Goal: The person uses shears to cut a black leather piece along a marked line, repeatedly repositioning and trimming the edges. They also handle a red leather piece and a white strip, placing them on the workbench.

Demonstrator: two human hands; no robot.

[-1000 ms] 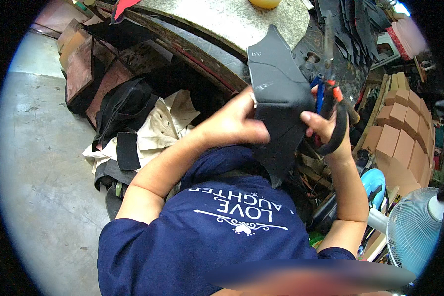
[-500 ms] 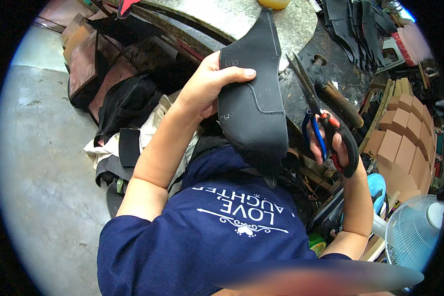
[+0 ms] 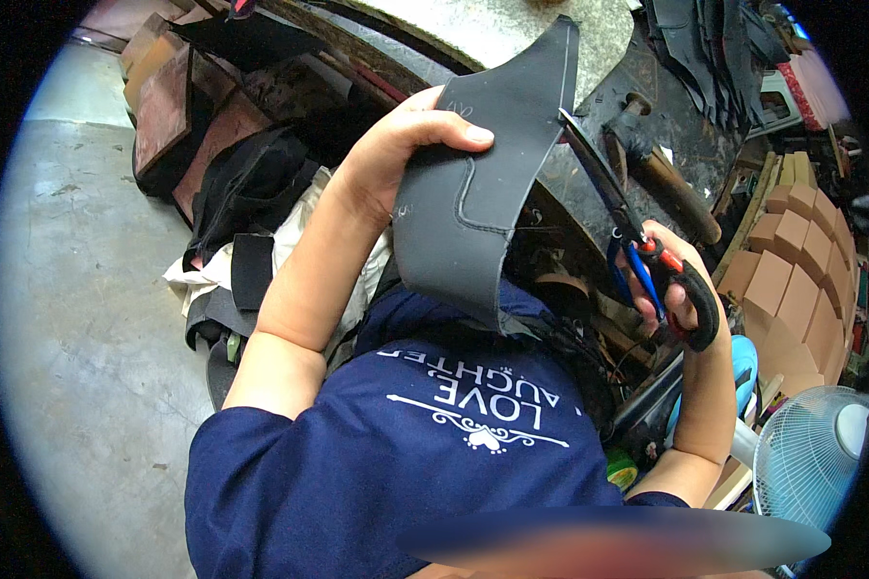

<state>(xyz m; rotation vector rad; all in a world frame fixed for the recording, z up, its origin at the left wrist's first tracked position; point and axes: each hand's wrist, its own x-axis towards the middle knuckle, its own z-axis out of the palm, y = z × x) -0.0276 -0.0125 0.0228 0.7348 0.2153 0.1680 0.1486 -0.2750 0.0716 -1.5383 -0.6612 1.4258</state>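
While the left hand (image 3: pixel 396 150) pinches a black panel (image 3: pixel 502 179), the right hand (image 3: pixel 684 253) holds scissors (image 3: pixel 631 228) at its edge

Seen from above through a round fisheye view, a person in a dark blue shirt (image 3: pixel 357 482) with white lettering works with 2 bare hands. The panel is held up in mid-air in front of the chest, its narrow end pointing away from the body and its wide, curved end hanging near the shirt. A curved seam crosses its wide part, and small pale marks show close to the left hand. That hand grips the panel's left edge, thumb pressed flat on the near face and the fingers mostly hidden behind.

To the right, the other hand is curled around the scissors' handles, which are blue on 1 side and red and black on the other. The blades slant up and left, their tips at the panel's right edge; whether they touch it, I cannot tell.

Beyond the panel is a pale speckled slab (image 3: pixel 603 48), with a pile of black pieces (image 3: pixel 705 58) to its right. Brown boxes (image 3: pixel 792 251) are stacked at far right, above a pale blue fan (image 3: pixel 806 449). Off-white cloth (image 3: pixel 304 232) lies left of the left forearm, beside a grey floor (image 3: pixel 97 289).
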